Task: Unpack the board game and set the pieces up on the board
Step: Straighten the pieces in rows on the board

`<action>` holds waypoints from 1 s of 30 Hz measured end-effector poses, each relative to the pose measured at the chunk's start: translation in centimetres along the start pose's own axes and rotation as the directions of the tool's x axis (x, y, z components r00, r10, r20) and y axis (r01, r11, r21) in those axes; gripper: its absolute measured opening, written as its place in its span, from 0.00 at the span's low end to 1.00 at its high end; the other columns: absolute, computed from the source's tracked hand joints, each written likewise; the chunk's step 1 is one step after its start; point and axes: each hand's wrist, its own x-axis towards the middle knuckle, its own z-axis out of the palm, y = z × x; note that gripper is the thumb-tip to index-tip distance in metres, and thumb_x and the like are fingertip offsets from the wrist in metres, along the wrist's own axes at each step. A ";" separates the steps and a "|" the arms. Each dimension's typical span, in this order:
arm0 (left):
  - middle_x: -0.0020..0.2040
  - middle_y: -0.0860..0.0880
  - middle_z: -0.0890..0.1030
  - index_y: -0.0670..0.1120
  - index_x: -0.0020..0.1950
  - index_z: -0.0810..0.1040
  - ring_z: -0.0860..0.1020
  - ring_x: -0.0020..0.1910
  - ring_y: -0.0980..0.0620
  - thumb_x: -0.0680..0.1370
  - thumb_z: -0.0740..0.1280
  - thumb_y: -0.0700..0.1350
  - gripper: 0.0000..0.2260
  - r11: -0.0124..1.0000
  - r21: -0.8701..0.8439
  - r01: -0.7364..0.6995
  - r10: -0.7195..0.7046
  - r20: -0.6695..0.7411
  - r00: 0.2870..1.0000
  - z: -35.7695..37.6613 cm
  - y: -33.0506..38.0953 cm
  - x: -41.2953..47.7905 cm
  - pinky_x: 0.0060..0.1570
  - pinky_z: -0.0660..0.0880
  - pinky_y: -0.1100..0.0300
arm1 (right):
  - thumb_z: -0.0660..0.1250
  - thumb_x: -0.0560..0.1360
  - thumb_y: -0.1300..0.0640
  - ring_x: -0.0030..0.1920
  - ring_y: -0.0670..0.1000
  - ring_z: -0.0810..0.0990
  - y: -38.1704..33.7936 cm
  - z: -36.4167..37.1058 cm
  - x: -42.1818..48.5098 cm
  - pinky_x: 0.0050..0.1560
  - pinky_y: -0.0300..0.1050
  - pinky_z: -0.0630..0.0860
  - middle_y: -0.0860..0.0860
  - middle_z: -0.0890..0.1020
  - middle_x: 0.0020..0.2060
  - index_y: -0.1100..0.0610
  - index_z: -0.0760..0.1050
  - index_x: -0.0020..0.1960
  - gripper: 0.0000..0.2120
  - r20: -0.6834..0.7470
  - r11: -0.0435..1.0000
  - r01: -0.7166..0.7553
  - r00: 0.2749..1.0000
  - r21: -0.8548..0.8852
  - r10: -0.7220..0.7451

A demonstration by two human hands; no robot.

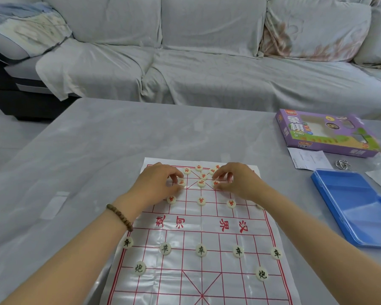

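Pinches a red-marked piece (182, 182) with the left hand (156, 183) and a second red piece (216, 183) with the right hand (235, 181), both at the far end of the board (240, 271) on the grey counter (75, 172). Crowded there by loose red pieces (201, 183) between the two hands. On the near half, black pieces (201, 250) in a row. To the right, well apart from the board: purple box (326, 137), paper slip (308, 159), blue case (356, 208).

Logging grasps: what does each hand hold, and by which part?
Left hand pinches a red piece by its rim; right hand pinches another red piece likewise.
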 end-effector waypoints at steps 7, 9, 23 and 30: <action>0.45 0.58 0.78 0.55 0.54 0.80 0.74 0.49 0.56 0.74 0.70 0.51 0.09 1.000 -0.003 -0.010 0.010 0.028 1.000 0.3 1.0 1.2 0.43 0.66 0.66 | 0.71 0.70 0.45 0.46 0.45 0.75 -1.8 1.6 0.3 0.52 0.43 0.75 0.45 0.78 0.49 0.47 0.79 0.51 0.12 -0.057 0.996 0.047 0.997 -0.076 -0.051; 0.45 0.58 0.78 0.55 0.54 0.80 0.73 0.47 0.57 0.74 0.70 0.51 0.09 1.000 0.000 -0.018 0.018 0.031 0.999 0.6 1.5 1.6 0.39 0.65 0.67 | 0.71 0.69 0.44 0.45 0.44 0.74 -1.9 2.1 0.6 0.52 0.43 0.76 0.45 0.79 0.49 0.47 0.79 0.51 0.12 -0.066 0.996 0.036 0.997 -0.076 -0.041; 0.49 0.56 0.78 0.53 0.53 0.79 0.73 0.48 0.55 0.73 0.70 0.52 0.10 1.000 0.007 -0.006 0.006 -0.011 1.000 0.4 1.2 4.9 0.48 0.71 0.62 | 0.71 0.71 0.51 0.43 0.44 0.73 -0.1 0.8 3.1 0.37 0.33 0.69 0.44 0.76 0.43 0.51 0.80 0.51 0.09 -0.116 1.000 -0.009 0.993 0.030 0.012; 0.44 0.58 0.78 0.54 0.49 0.76 0.74 0.46 0.57 0.72 0.71 0.53 0.08 0.999 -0.038 0.019 -0.023 -0.088 0.996 -0.9 0.0 3.4 0.43 0.70 0.63 | 0.70 0.72 0.50 0.40 0.43 0.76 1.5 -1.7 1.7 0.42 0.36 0.74 0.42 0.79 0.40 0.49 0.79 0.49 0.07 -0.201 0.999 0.025 0.979 0.044 -0.016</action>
